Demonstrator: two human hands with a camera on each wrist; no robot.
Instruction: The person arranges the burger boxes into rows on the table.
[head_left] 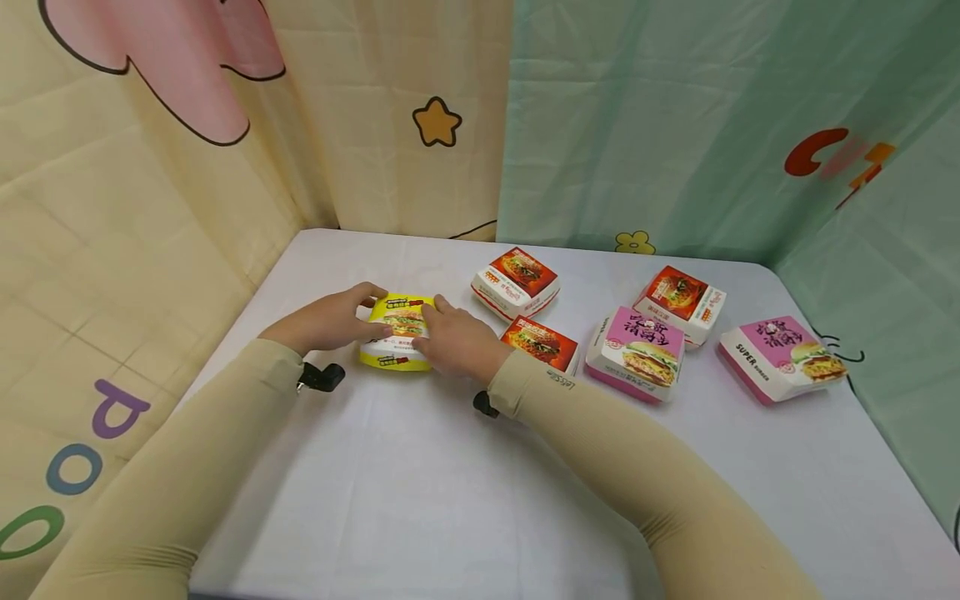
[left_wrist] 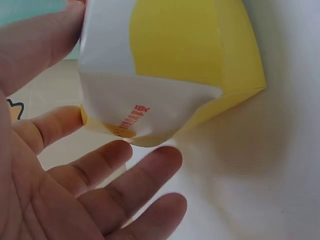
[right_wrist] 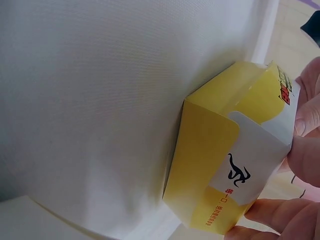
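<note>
A yellow and white burger box stands on the left part of the table between both hands. My left hand holds its left side, thumb over the top and index finger at the back; in the left wrist view the other fingers spread beside the box's side wall. From the right, my right hand grips the same box, with thumb and fingers at its upper edge. The right wrist view shows the box's side with a small black figure and red lettering, and the lid looks closed.
Two red-topped burger boxes stand just right of my right hand, the nearer partly behind the wrist. Farther right are another red-topped box and two pink-topped ones. Curtains hang around the white-covered table.
</note>
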